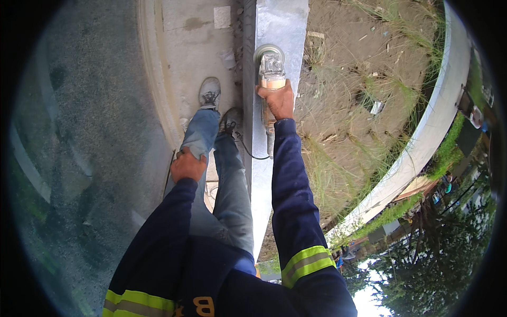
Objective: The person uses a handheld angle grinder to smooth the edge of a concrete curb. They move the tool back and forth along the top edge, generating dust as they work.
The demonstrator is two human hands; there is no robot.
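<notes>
An angle grinder (272, 66) with a dusty head and an orange body sits on the smooth top of a narrow concrete wall (280, 21). My right hand (280, 99) is wrapped around its body, arm stretched forward. The round disc and guard (264, 48) show at the far end, against the wall's surface; their contact is hidden by the head. Behind my hand runs the tool's rear end, with a black cord (253, 155) looping off to the left. My left hand (187, 165) grips my bent left knee (198, 138), its fingers curled over the jeans.
My shoes (209, 92) stand on a dusty concrete strip (182, 63) left of the wall. Farther left lies a grey road (100, 105). Right of the wall, a dirt bed (359, 79) with grass tufts reaches a curved concrete kerb (422, 142). Trees (443, 243) are at lower right.
</notes>
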